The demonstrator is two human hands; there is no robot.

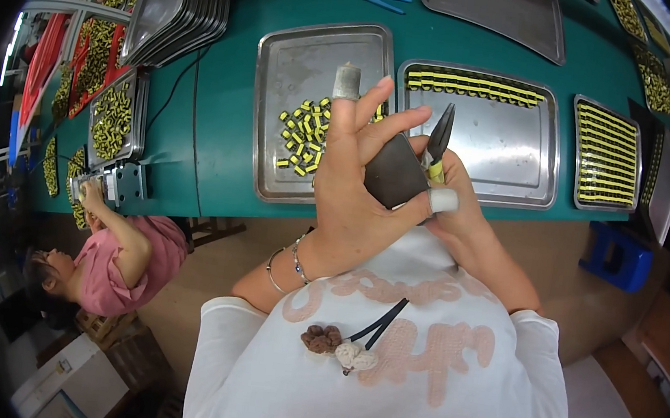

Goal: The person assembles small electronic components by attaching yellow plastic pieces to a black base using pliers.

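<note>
My left hand (358, 183) is raised over the trays with its back showing and its index finger pointing away. Grey wrapping covers that fingertip and the thumb tip. A dark, flat block with rounded corners (396, 170) sits between the thumb and fingers of this hand, the thumb across its lower edge. Close against it on the right, my right hand (458, 189) is closed around pliers (439, 138) with dark jaws and a yellow grip, pointing away. The left thumb partly covers the right hand, so its fingers are mostly hidden.
Below my hands, a metal tray (268, 186) bears loose yellow-and-black parts; another (511, 166) has a row of them. Farther right stands a tray of filled rows (606, 156). Blue-handled cutters (384, 1) lie at the back. A co-worker in pink (133, 261) works at left.
</note>
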